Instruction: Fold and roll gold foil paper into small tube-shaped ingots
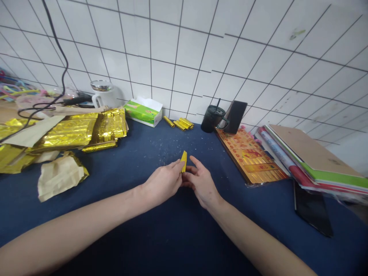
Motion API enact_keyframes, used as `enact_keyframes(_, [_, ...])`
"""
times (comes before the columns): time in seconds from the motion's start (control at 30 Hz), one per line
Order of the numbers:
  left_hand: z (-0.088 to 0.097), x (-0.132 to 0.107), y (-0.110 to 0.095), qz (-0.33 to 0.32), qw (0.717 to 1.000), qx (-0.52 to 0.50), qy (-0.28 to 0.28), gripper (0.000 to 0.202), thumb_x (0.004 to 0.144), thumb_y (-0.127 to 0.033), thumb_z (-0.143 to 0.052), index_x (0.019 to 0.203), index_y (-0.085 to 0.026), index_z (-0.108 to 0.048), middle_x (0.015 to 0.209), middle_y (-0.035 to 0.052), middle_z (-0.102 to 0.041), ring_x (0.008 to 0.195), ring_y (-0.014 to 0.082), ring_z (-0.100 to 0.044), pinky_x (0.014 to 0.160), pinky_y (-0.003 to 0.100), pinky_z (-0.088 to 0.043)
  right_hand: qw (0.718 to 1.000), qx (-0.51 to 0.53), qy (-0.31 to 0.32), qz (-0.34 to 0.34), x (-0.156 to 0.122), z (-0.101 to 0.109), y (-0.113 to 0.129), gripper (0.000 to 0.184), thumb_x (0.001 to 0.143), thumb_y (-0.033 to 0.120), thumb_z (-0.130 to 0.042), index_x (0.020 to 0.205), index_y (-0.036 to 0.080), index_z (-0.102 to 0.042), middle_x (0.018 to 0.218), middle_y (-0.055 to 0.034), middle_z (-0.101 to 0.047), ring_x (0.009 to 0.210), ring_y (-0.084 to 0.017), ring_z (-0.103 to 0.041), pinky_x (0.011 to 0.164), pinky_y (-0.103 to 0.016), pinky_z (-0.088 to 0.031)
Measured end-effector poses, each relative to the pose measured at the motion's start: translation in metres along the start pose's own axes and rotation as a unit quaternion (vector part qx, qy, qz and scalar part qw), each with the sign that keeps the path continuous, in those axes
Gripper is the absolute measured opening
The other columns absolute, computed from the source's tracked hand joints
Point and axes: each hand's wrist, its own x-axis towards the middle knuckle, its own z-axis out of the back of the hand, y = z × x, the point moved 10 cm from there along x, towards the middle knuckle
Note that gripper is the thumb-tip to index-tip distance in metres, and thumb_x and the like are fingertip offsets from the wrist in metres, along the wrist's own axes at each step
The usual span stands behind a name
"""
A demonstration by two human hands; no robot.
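Observation:
A small folded piece of gold foil paper point(184, 159) stands up from between my hands, above the middle of the blue table. My left hand point(165, 182) is closed around its left side. My right hand point(202, 184) meets it from the right, with thumb and lower fingers pressed together at its bottom end and the index finger stretched out. The lower part of the piece is hidden by my fingers. Beyond my hands, against the wall, lie several small gold rolls point(184, 123).
Gold foil sheets point(66, 132) are piled at the left, with a crumpled paper point(61, 176) in front. A tissue pack point(143, 111), white mug point(105, 94), dark cup point(212, 119) and propped phone point(235, 117) line the wall. An orange-gold packet point(251, 155) and folders point(316, 153) lie right.

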Motion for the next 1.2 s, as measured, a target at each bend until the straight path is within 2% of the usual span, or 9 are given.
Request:
enact_keyframes(0.27, [0.000,-0.001,-0.003,-0.009,1.000,0.008,0.002,0.032,0.080,-0.010,-0.035,0.110,-0.010,-0.045,0.112,0.0143,-0.055,0.098,0.0213,-0.056,0.081,0.034,-0.047,1.000,-0.020,0.011,0.011,0.002,0.001,0.000,0.083,0.062,0.014,-0.068,0.132,0.021,-0.025,0.079,0.0002,-0.060,0.060,-0.013,-0.060,0.053,-0.026,-0.052])
enact_keyframes(0.47, [0.005,-0.002,-0.002,-0.011,0.999,-0.043,-0.028,0.031,0.079,-0.010,-0.037,0.107,-0.013,-0.049,0.105,0.0093,-0.059,0.092,0.0180,-0.059,0.078,0.031,-0.048,0.998,-0.048,0.037,0.024,0.003,-0.001,0.003,0.081,0.064,0.020,-0.069,0.131,0.022,-0.025,0.080,0.0007,-0.058,0.052,-0.011,-0.057,0.047,-0.025,-0.048])
enact_keyframes(0.63, [0.017,-0.003,0.008,0.024,0.985,-0.142,-0.096,0.029,0.076,-0.009,-0.043,0.100,-0.018,-0.057,0.091,0.0017,-0.064,0.076,0.0121,-0.061,0.070,0.023,-0.048,0.994,-0.088,0.050,0.035,0.001,-0.003,0.008,0.087,0.066,0.027,-0.068,0.135,0.021,-0.014,0.076,0.0008,-0.059,0.050,-0.012,-0.058,0.042,-0.023,-0.042])
enact_keyframes(0.77, [0.013,-0.003,0.022,0.077,0.969,-0.214,-0.096,0.027,0.078,-0.017,-0.045,0.101,-0.018,-0.059,0.075,-0.0011,-0.065,0.062,0.0103,-0.059,0.059,0.021,-0.047,0.991,-0.114,0.045,0.050,0.002,-0.003,0.014,0.092,0.064,0.029,-0.068,0.135,0.022,-0.010,0.081,-0.0003,-0.059,0.050,-0.012,-0.058,0.043,-0.023,-0.042])
enact_keyframes(0.87, [0.010,-0.002,0.028,0.095,0.961,-0.245,-0.082,0.028,0.079,-0.021,-0.045,0.103,-0.016,-0.058,0.072,-0.0005,-0.065,0.061,0.0105,-0.059,0.058,0.021,-0.047,0.991,-0.110,0.036,0.069,0.005,0.002,0.021,0.078,0.067,0.034,-0.065,0.130,0.022,-0.020,0.078,0.0005,-0.059,0.051,-0.012,-0.059,0.043,-0.023,-0.042])
enact_keyframes(1.0, [0.013,0.002,0.026,0.086,0.963,-0.247,-0.065,0.030,0.077,-0.016,-0.044,0.104,-0.017,-0.058,0.077,0.0003,-0.066,0.065,0.0107,-0.060,0.062,0.022,-0.048,0.988,-0.108,-0.010,0.106,0.012,0.019,0.035,0.043,0.068,0.035,-0.063,0.103,0.020,-0.042,0.070,0.0031,-0.058,0.049,-0.012,-0.058,0.041,-0.022,-0.042])
enact_keyframes(1.07, [0.018,0.003,0.023,0.077,0.965,-0.241,-0.066,0.029,0.076,-0.014,-0.045,0.101,-0.017,-0.059,0.080,0.0004,-0.066,0.067,0.0105,-0.060,0.063,0.022,-0.048,0.989,-0.103,-0.014,0.104,0.016,0.025,0.036,0.033,0.068,0.033,-0.064,0.092,0.020,-0.045,0.066,0.0040,-0.058,0.048,-0.012,-0.058,0.041,-0.022,-0.043])
enact_keyframes(1.2, [0.027,0.003,0.019,0.067,0.968,-0.230,-0.075,0.026,0.074,-0.012,-0.047,0.097,-0.017,-0.060,0.085,0.0007,-0.066,0.070,0.0107,-0.061,0.066,0.022,-0.048,0.993,-0.087,0.036,0.070,0.021,0.022,0.030,0.028,0.069,0.031,-0.063,0.088,0.019,-0.046,0.062,0.0037,-0.060,0.042,-0.010,-0.055,0.041,-0.022,-0.043])
